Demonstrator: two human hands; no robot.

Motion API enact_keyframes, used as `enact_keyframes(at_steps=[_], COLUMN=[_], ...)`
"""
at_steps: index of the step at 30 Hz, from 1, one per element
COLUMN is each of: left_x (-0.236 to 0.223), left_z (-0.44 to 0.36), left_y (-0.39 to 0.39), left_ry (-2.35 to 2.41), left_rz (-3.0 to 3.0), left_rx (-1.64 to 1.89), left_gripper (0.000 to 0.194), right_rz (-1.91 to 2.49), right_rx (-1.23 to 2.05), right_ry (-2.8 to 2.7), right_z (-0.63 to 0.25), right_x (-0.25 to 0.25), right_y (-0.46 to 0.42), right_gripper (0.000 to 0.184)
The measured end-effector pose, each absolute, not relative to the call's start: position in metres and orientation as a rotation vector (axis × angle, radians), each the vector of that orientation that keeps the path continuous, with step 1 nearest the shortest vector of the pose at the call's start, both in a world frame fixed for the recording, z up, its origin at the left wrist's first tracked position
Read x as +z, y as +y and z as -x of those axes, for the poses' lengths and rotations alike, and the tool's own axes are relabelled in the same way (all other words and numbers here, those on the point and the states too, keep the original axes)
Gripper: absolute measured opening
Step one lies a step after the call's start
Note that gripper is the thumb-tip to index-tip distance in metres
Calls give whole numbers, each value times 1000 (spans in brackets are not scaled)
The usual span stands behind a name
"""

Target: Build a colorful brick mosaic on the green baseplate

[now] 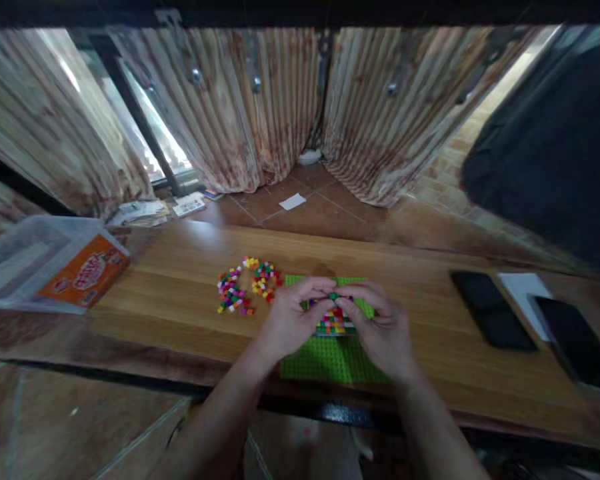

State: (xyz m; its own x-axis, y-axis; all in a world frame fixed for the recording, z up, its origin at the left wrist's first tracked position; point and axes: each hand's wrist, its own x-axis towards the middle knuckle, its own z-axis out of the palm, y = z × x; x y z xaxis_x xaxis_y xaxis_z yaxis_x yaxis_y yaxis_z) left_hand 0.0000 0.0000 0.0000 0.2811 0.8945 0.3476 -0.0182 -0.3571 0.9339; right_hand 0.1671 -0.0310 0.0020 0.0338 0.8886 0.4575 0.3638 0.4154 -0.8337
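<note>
A green studded baseplate [330, 360] lies on the wooden table [180, 287] in front of me. On it stands a block of small coloured bricks [334, 323], red, yellow, green and white. My left hand [293, 320] and my right hand [383, 330] meet above that block, fingers curled and pinched together on a small green brick [334, 296] at its top. A loose pile of small multicoloured bricks [244, 285] lies on the table to the left of the baseplate.
A clear plastic box with an orange label [83, 272] sits at the table's left end. Two dark phones [493, 309] [575, 343] and a white card [525, 290] lie at the right. Curtains, papers and tiled floor lie beyond the table's far edge.
</note>
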Motion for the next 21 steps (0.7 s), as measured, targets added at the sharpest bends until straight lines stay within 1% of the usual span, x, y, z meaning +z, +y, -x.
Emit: enact_keyframes(at_steps=[7,9,12,16,21], left_x=[3,3,0,-6,-4], left_z=[1,4,10,14,10], left_y=[-2,1,6,11,6], left_ry=[849,914,1074,1164,1170], left_rz=[-1692,-1745,-1796,-1812,-1817], left_rx=[1224,1253,1291,1167,985], left_gripper=[19,19,20,29,38], right_rz=[1216,1285,1411,1484,1549], right_rx=[606,578,543,562,514], right_ry=[-1532,-1451,-1318,-1328,-1450], right_z=[-171,-177,-188,-191,-178], right_x=[0,-4,-11,-14,-6], right_y=[-29,-25,-18,-14,-19], right_gripper=[12,10,12,17,17])
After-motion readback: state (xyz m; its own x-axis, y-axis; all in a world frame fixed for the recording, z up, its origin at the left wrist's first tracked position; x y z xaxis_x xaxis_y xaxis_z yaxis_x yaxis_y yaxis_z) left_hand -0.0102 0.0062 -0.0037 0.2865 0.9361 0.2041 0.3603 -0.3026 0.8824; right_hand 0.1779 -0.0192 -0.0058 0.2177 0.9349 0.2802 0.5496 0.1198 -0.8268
